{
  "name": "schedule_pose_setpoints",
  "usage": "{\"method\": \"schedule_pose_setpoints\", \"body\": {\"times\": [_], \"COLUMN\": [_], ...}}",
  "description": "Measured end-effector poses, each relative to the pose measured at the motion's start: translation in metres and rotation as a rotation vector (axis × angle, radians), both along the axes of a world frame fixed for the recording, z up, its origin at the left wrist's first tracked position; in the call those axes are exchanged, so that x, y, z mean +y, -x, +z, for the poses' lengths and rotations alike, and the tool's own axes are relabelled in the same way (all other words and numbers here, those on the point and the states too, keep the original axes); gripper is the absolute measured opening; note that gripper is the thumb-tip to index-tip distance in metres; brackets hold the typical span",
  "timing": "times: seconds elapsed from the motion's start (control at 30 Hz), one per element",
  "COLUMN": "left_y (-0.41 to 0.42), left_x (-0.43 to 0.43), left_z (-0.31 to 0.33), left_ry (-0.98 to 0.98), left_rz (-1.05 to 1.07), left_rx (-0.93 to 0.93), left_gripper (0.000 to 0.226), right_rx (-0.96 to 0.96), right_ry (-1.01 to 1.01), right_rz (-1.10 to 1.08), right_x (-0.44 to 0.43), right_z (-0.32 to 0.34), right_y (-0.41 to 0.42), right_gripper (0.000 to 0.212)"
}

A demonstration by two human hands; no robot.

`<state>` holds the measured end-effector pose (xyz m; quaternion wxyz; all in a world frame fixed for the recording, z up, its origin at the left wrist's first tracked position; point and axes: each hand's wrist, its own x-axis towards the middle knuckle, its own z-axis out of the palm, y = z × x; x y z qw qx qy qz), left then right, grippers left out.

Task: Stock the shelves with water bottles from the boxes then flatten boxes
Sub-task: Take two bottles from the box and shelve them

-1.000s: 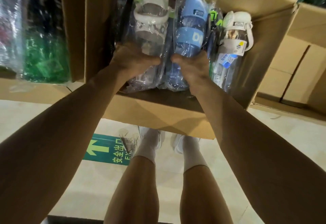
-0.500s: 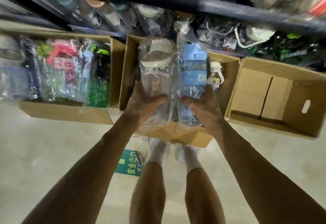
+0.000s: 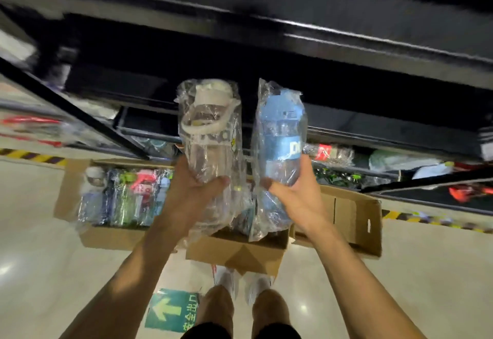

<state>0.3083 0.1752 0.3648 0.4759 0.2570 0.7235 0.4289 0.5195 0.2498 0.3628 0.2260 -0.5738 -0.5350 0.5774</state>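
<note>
The left hand (image 3: 194,191) holds the left bottle (image 3: 210,135), the right hand (image 3: 293,194) the right bottle (image 3: 280,138), side by side before the shelves (image 3: 293,31); on the floor (image 3: 426,272) below, the left box (image 3: 106,237), middle box (image 3: 240,253) and right box (image 3: 357,221) sit in a row; the middle box lies under the hands.

Standing in a row on the pale glossy floor (image 3: 426,272), just before the black shelf rack (image 3: 293,37): left box (image 3: 112,237) packed with wrapped bottles (image 3: 125,197), middle box (image 3: 234,253), right box (image 3: 373,221) showing bare cardboard inside. Lying flat on the floor, nearer the camera: a green arrow sign (image 3: 173,309). Running along the rack's foot: yellow-black tape (image 3: 32,155). Crowding the low shelf at right: blurred wrapped goods (image 3: 330,151).
</note>
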Motion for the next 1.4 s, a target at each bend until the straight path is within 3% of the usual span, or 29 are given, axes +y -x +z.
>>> {"method": "schedule_pose_setpoints", "body": {"times": [0.2, 0.4, 0.57, 0.67, 1.07, 1.23, 1.4], "left_y": [-0.009, -0.013, -0.018, -0.026, -0.099, -0.146, -0.191], "left_x": [-0.007, 0.003, 0.013, 0.02, 0.063, 0.087, 0.114], "left_z": [0.136, 0.227, 0.28, 0.313, 0.429, 0.454, 0.472], "left_ry": [-0.102, -0.312, -0.489, -0.57, -0.84, -0.906, -0.93], "left_rz": [-0.07, -0.169, -0.232, -0.244, -0.297, -0.275, -0.226], "left_rx": [0.075, 0.149, 0.094, 0.134, 0.253, 0.271, 0.253], "left_gripper": [0.061, 0.055, 0.058, 0.071, 0.079, 0.063, 0.065], "right_rx": [0.019, 0.082, 0.081, 0.101, 0.222, 0.217, 0.239], "right_ry": [-0.185, -0.398, -0.559, -0.645, -0.896, -0.978, -1.042], "right_rz": [0.011, -0.049, -0.085, -0.1, -0.17, -0.196, -0.201], "right_x": [-0.003, 0.0, 0.002, 0.006, 0.032, 0.047, 0.068], "right_z": [0.13, 0.228, 0.289, 0.326, 0.446, 0.476, 0.5], "right_y": [-0.001, -0.009, -0.021, -0.031, -0.107, -0.151, -0.192], "right_gripper": [0.067, 0.07, 0.063, 0.062, 0.064, 0.062, 0.06]}}
